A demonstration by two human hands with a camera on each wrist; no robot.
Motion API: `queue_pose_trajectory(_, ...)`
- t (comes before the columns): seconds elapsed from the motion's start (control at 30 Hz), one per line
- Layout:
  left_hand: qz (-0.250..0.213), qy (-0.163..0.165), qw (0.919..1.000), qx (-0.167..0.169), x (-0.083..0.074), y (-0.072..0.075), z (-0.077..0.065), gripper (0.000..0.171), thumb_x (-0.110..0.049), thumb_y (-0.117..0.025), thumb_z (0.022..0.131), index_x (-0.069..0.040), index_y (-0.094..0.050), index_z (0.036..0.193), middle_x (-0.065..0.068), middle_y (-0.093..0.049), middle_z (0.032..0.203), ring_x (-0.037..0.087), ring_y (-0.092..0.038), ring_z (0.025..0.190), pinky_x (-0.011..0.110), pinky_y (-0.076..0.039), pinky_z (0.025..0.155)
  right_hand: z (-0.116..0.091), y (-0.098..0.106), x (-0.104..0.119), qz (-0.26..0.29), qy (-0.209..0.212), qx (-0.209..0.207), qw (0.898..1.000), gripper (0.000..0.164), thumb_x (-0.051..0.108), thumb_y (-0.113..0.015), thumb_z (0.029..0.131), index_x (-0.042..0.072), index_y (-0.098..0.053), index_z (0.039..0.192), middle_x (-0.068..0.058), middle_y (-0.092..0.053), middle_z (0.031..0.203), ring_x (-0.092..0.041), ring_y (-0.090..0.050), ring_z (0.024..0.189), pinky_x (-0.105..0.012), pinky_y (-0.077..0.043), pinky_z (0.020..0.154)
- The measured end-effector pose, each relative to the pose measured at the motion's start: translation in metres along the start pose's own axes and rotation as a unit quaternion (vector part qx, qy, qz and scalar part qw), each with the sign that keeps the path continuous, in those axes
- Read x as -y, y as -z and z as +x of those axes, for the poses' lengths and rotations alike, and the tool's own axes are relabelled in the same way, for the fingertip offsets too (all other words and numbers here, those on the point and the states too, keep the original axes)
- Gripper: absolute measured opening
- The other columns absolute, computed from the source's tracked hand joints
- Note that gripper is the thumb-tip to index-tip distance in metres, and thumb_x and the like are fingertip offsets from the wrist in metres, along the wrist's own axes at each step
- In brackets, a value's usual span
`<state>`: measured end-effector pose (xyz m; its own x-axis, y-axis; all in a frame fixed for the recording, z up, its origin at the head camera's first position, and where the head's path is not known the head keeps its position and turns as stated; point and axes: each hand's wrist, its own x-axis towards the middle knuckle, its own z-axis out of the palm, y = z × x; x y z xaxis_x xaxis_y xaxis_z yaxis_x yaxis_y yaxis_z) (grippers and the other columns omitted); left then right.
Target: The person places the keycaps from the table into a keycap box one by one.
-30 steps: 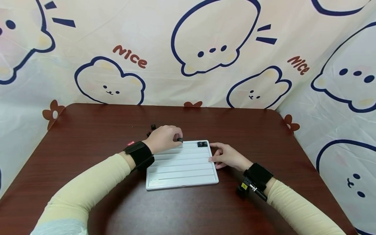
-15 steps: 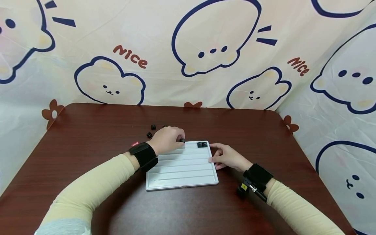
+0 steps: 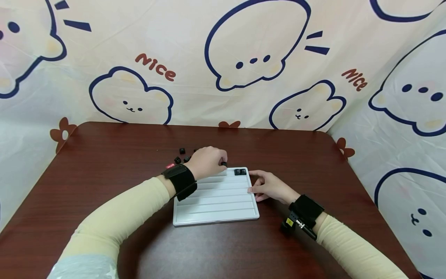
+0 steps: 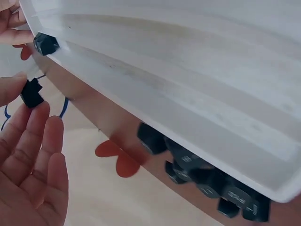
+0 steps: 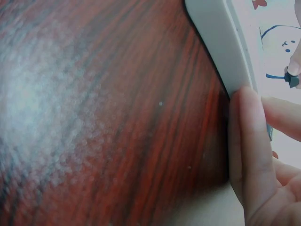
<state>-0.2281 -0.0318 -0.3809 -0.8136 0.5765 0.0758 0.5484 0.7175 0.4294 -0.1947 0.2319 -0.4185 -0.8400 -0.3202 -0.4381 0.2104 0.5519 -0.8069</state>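
Observation:
A black keycap point(image 4: 32, 93) is pinched between the thumb and fingertips of my left hand point(image 3: 207, 162). In the head view this hand is over the far edge of a white ridged tray point(image 3: 216, 203), left of two black keycaps point(image 3: 240, 171) seated side by side in the far right corner. My right hand point(image 3: 270, 186) holds the tray's right edge, its thumb on the rim and index finger reaching along the far corner. In the right wrist view its fingers point(image 5: 251, 113) press against the tray's side wall.
Several loose black keycaps point(image 4: 202, 176) lie on the brown table point(image 3: 278, 248) beyond the tray's far left corner, partly hidden by the left hand in the head view. A printed cloth point(image 3: 188, 100) hangs behind the table and along its sides.
My left hand has moved to the right along the tray's far edge with the keycap, towards the two seated ones, uncovering more loose keycaps. The right hand and tray stay put.

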Motion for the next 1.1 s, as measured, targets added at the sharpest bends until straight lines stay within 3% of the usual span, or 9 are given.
queue_pose_trajectory(0.23, 0.012, 0.001, 0.9998, 0.018, -0.009, -0.005, 0.009, 0.006, -0.017, -0.076, 0.094, -0.012, -0.072, 0.093, -0.003, -0.063, 0.074, 0.013, -0.054, 0.066, 0.026, -0.041, 0.061, 0.0, 0.0, 0.0, -0.001, -0.002, 0.0, 1.0, 0.07, 0.004, -0.073, 0.094, -0.003, -0.036, 0.154, -0.013, -0.064, 0.087, -0.017, -0.066, 0.067, -0.031, -0.06, 0.064)
queue_pose_trajectory(0.53, 0.04, 0.006, 0.9982, 0.044, -0.02, -0.01, 0.016, 0.012, -0.019, -0.078, 0.093, -0.01, -0.075, 0.1, 0.001, -0.071, 0.088, 0.015, -0.061, 0.075, 0.031, -0.052, 0.07, 0.001, 0.0, 0.0, -0.001, -0.006, -0.001, 1.0, 0.071, 0.005, -0.073, 0.094, -0.002, -0.036, 0.154, -0.013, -0.064, 0.087, -0.017, -0.066, 0.067, -0.032, -0.06, 0.064)
queue_pose_trajectory(0.83, 0.069, -0.008, 0.9962, 0.051, -0.025, -0.017, 0.021, 0.009, -0.014, -0.077, 0.092, -0.013, -0.072, 0.085, -0.003, -0.062, 0.071, 0.014, -0.057, 0.066, 0.03, -0.048, 0.063, 0.002, 0.0, -0.001, -0.001, -0.005, 0.0, 1.0, 0.072, 0.006, -0.074, 0.094, -0.002, -0.036, 0.155, -0.013, -0.065, 0.086, -0.018, -0.066, 0.067, -0.032, -0.06, 0.064)
queue_pose_trajectory(1.1, 0.089, -0.007, 0.9946, 0.053, -0.024, -0.023, 0.024, 0.007, -0.014, -0.077, 0.092, -0.012, -0.073, 0.086, -0.002, -0.066, 0.075, 0.015, -0.061, 0.068, 0.03, -0.05, 0.063, 0.002, 0.001, -0.001, 0.001, -0.003, 0.001, 1.0, 0.072, 0.005, -0.074, 0.094, -0.002, -0.036, 0.154, -0.013, -0.064, 0.087, -0.018, -0.066, 0.067, -0.032, -0.06, 0.064)
